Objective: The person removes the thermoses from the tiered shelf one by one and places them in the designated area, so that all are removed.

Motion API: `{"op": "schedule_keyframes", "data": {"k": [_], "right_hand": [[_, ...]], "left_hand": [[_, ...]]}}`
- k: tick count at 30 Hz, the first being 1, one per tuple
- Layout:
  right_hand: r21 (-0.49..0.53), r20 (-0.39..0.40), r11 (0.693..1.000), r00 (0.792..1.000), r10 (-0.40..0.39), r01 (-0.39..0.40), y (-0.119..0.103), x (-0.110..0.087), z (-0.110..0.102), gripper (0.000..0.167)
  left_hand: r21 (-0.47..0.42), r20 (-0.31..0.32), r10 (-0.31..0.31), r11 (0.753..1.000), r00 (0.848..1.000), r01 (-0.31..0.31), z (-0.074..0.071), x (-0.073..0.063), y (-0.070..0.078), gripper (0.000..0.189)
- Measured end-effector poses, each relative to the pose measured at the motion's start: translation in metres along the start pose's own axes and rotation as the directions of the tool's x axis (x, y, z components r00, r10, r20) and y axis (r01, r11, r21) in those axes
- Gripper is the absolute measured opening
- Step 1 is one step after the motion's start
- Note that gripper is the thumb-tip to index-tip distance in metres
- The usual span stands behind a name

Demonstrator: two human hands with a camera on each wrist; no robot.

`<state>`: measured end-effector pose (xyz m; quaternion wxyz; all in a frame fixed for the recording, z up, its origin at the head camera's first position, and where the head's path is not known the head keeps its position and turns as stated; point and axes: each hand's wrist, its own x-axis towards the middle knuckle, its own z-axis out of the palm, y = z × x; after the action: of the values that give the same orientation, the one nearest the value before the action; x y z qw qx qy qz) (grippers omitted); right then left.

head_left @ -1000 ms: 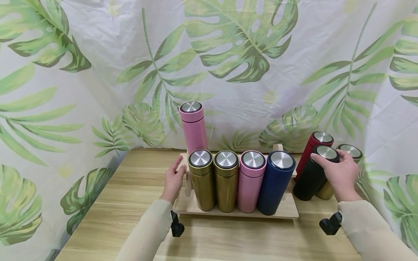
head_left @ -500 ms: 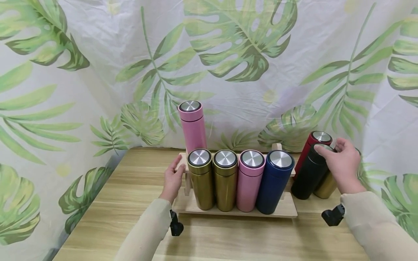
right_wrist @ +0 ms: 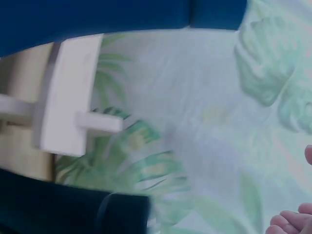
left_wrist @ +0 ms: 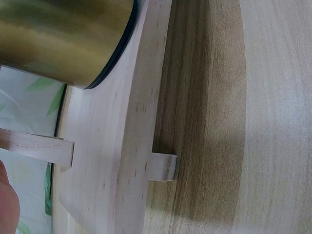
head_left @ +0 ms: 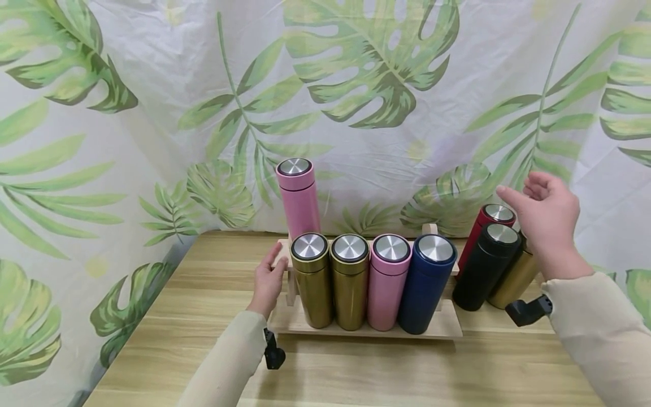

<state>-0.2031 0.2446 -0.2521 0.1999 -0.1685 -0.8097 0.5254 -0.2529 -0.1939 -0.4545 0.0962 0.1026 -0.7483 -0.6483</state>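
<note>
My left hand [head_left: 268,285] touches the left end of the wooden rack [head_left: 450,322] at its upper shelf, thumb and forefinger fairly straight and spread apart. Just right of those fingers, farther back, the tall pink flask [head_left: 300,212] stands upright on the upper shelf. Nearer me, on the lower shelf, come the first gold flask [head_left: 315,294], the second gold flask [head_left: 352,297], the front pink flask [head_left: 387,294] and the blue flask [head_left: 424,294]. Past the rack's right end, on the table [head_left: 386,367], I see the red flask [head_left: 476,234] behind the black flask [head_left: 485,274], and the third gold flask [head_left: 516,277] partly hidden. My right hand [head_left: 549,212] hangs above and right of the black flask's lid, apart from it, fingers loosely bent, thumb well clear of them, holding nothing.
</note>
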Motion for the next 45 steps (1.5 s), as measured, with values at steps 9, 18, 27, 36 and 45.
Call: {"op": "schedule_keyframes", "data": {"k": [9, 18, 27, 36, 45], "right_hand": [[0.087, 0.098, 0.995, 0.994, -0.056, 0.048, -0.041, -0.004, 0.001, 0.071], [0.178, 0.202, 0.982, 0.974, -0.100, 0.064, -0.068, -0.005, 0.008, 0.072], [0.216, 0.268, 0.974, 0.955, -0.128, 0.070, -0.089, -0.009, 0.023, 0.069], [0.193, 0.333, 0.978, 0.932, -0.144, 0.082, -0.112, -0.021, 0.043, 0.067], [0.215, 0.371, 0.971, 0.911, -0.178, 0.102, -0.127, -0.032, 0.069, 0.062]], "left_hand": [[-0.003, -0.008, 0.008, 1.000, 1.000, -0.008, 0.000, 0.000, -0.001, 0.045], [-0.012, -0.009, 0.010, 1.000, 1.000, -0.010, 0.000, 0.000, -0.002, 0.045], [-0.012, -0.005, -0.002, 1.000, 1.000, 0.002, 0.000, 0.001, -0.002, 0.046], [-0.006, -0.006, 0.001, 1.000, 1.000, -0.001, 0.000, 0.001, -0.003, 0.046], [0.032, -0.012, 0.026, 0.999, 1.000, -0.026, 0.000, 0.000, -0.002, 0.046]]}}
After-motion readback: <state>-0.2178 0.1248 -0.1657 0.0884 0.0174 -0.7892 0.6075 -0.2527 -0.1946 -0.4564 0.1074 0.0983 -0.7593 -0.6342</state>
